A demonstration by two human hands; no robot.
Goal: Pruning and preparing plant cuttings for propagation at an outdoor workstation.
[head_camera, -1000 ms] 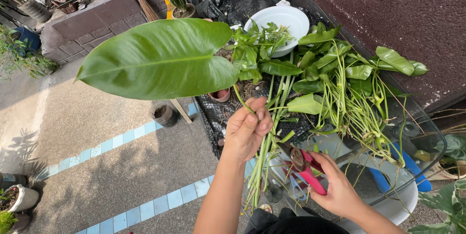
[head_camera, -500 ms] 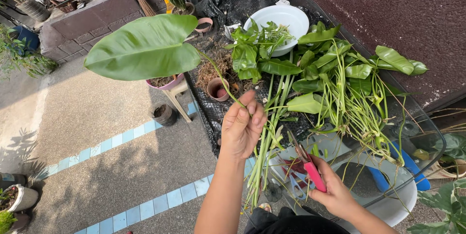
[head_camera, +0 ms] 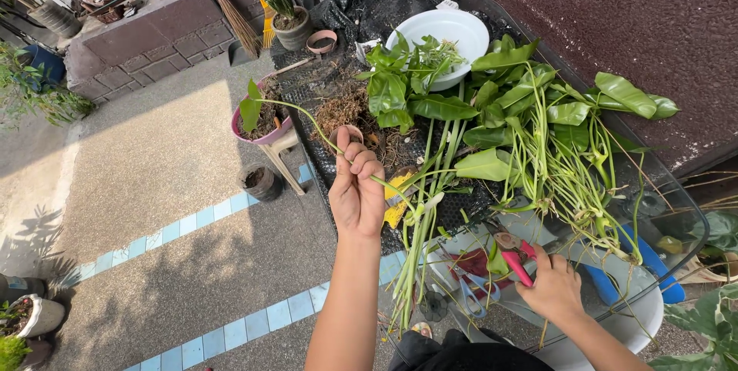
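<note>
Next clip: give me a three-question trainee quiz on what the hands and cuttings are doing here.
1. True or false: the left hand holds a long green stem.
2. What does the right hand grip?
A. white bowl
B. red-handled pruners
C. broom
3. Fill in: the white bowl sits at the table's ___ end from the person.

Key
1. True; the stem arcs away to the left, its leaf seen edge-on.
2. B
3. far
</note>
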